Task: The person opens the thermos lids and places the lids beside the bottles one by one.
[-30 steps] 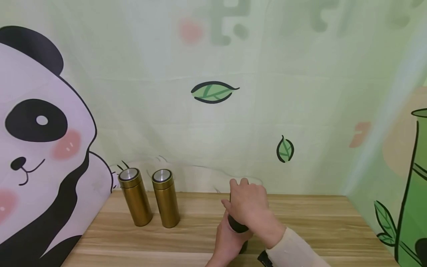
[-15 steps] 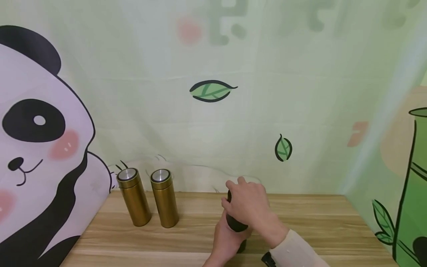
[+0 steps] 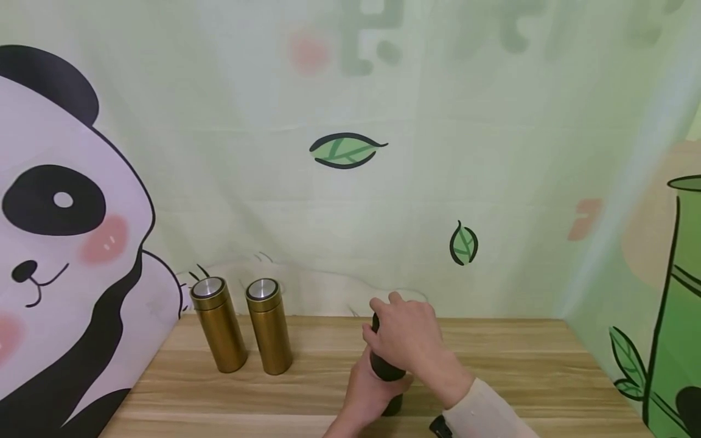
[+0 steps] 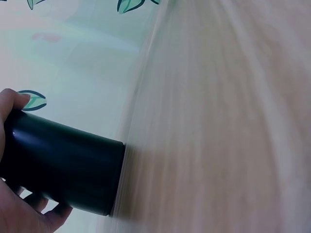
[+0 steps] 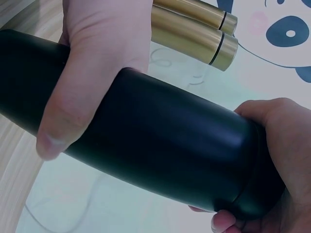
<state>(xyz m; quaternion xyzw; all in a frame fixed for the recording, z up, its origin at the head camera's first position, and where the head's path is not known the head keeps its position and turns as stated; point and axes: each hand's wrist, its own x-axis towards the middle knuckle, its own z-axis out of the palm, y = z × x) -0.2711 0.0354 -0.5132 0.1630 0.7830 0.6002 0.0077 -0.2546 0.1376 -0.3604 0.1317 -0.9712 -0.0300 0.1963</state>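
A dark, nearly black thermos flask (image 3: 386, 368) stands in front of me with its base down at the tabletop. My left hand (image 3: 366, 392) is wrapped round its body; in the right wrist view the thumb of that left hand (image 5: 92, 68) lies across the smooth side. On top, my right hand (image 3: 408, 334) grips the lid, thumb and fingers curled over its edge. A thin seam below the lid shows beside the right hand (image 5: 291, 145) in the right wrist view. The lower part of the flask (image 4: 63, 165) fills the left of the left wrist view.
Two gold flasks with silver-topped lids, the left one (image 3: 219, 325) and the right one (image 3: 269, 327), stand upright on the left of the wooden table (image 3: 509, 359). Behind the table hangs a pale green backdrop (image 3: 257, 182) printed with a panda and leaves.
The right hand has turned slightly on the lid, so more of its dark side shows between finger and thumb. The left hand keeps its hold. The whole view has drifted a little.
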